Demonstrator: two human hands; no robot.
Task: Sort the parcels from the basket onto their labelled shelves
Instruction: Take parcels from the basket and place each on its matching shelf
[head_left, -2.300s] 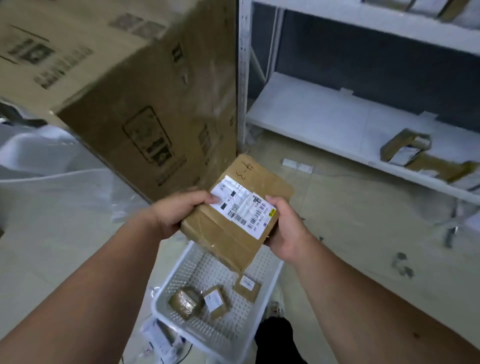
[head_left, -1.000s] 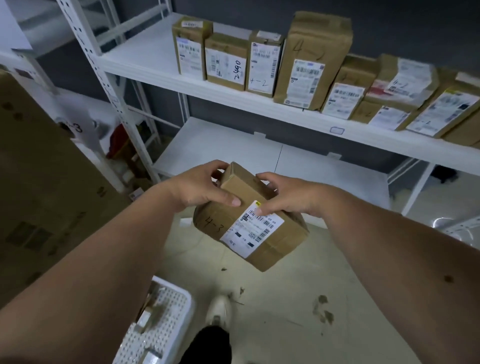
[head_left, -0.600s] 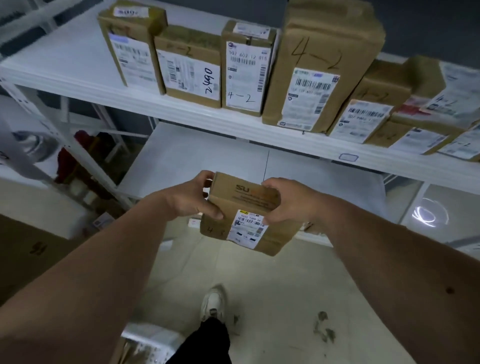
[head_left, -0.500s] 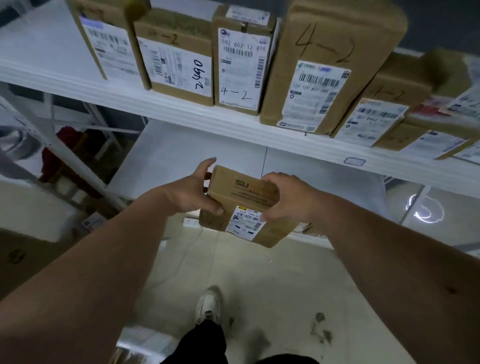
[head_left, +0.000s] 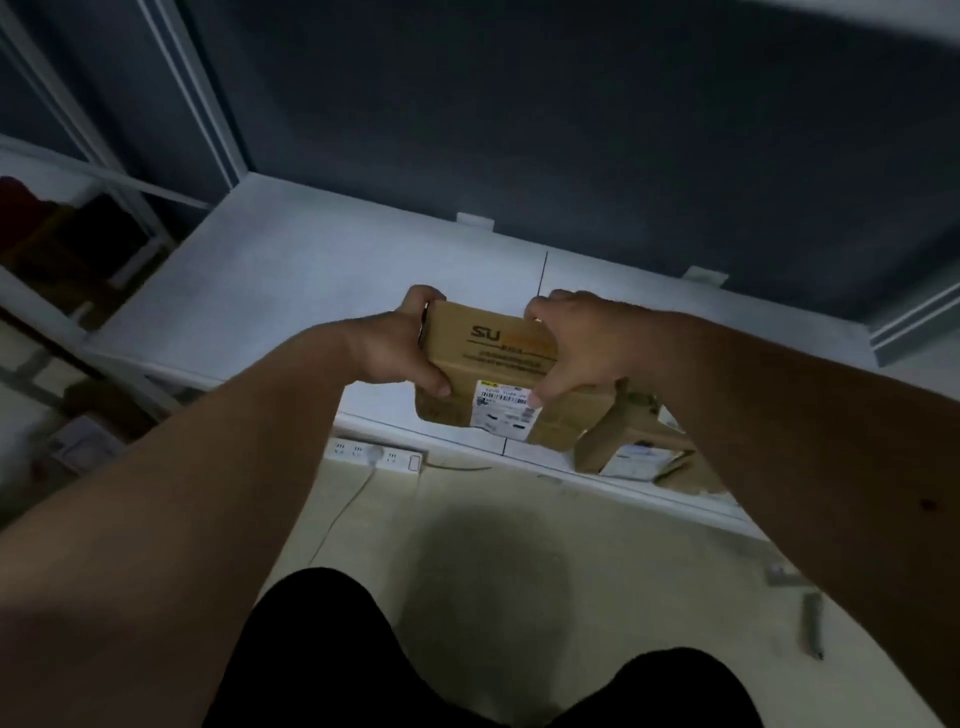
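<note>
A brown cardboard parcel (head_left: 498, 358) with a white barcode label on its near face is held over the front part of the low white shelf (head_left: 291, 270). My left hand (head_left: 395, 348) grips its left end, thumb on the near face. My right hand (head_left: 576, 348) grips its right end, fingers curled over the top. Whether the parcel touches the shelf I cannot tell. The basket is out of view.
Another brown parcel (head_left: 639, 441) with a white label lies on the same shelf, just right of the held one. A white power strip (head_left: 374, 454) with a cable lies on the floor under the shelf edge. Dark back wall behind. My dark-trousered knees fill the bottom.
The view has dropped from the upper shelf of parcels to the low shelf. Both hands have carried the parcel forward and down over that shelf.
</note>
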